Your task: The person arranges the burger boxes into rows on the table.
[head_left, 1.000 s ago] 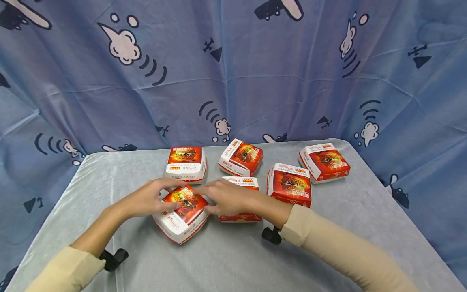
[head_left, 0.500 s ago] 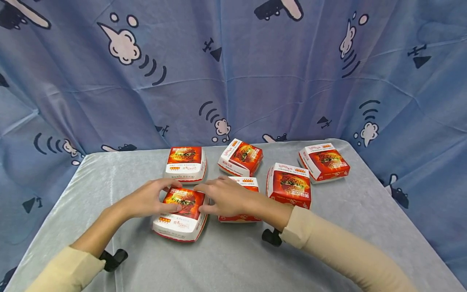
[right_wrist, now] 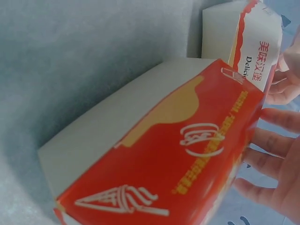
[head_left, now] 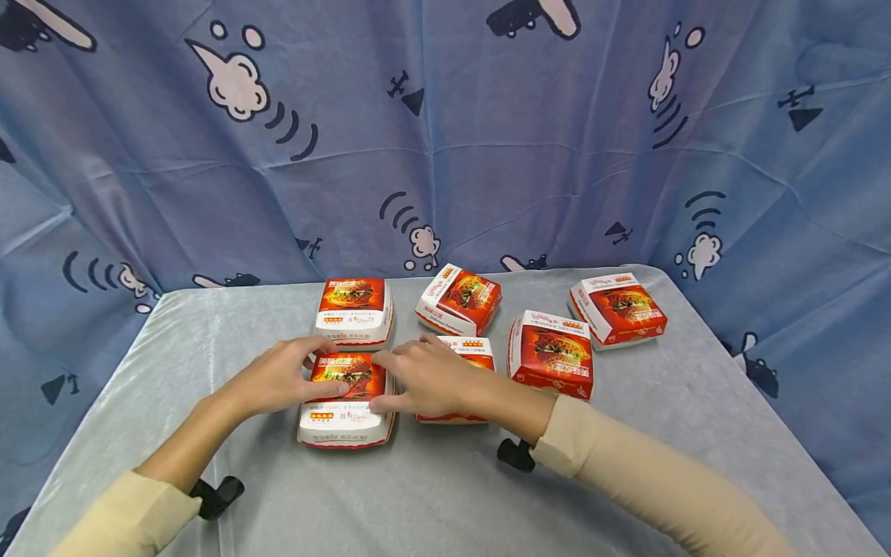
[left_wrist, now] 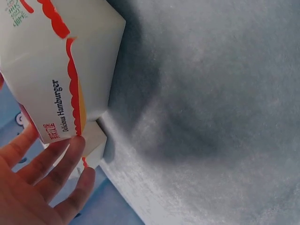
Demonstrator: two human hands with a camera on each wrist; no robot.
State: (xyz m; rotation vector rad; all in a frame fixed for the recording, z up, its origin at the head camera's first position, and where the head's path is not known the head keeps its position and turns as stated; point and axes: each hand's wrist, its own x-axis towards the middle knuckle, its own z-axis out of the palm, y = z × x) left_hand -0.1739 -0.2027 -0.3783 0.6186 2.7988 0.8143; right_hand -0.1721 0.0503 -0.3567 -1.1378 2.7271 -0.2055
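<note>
A red-and-white hamburger box [head_left: 346,429] lies flat at the front left, lid closed, its burger picture toward the back. My left hand [head_left: 274,377] holds its left side, fingers by the far left corner and thumb over the lid. In the left wrist view, fingers [left_wrist: 77,150] lie against the wall printed "Delicious Hamburger" on this box [left_wrist: 56,79]. My right hand [head_left: 431,375] grips the right edge, index finger near the far right corner and thumb nearer me. Its other fingers [right_wrist: 262,164] extend behind a neighbouring red box [right_wrist: 168,140], which the right forearm partly covers.
Another hamburger box [head_left: 353,313] stands directly behind the held one. To the right are several more: one at an angle [head_left: 461,300], one under my right hand [head_left: 455,420], and two farther right [head_left: 553,356]. A blue patterned curtain [head_left: 445,139] hangs behind the grey-covered table [head_left: 445,495].
The held box has turned from a diagonal position to square, lining up with the box behind it. My right thumb has slid left and along its edge. The other boxes have stayed put.
</note>
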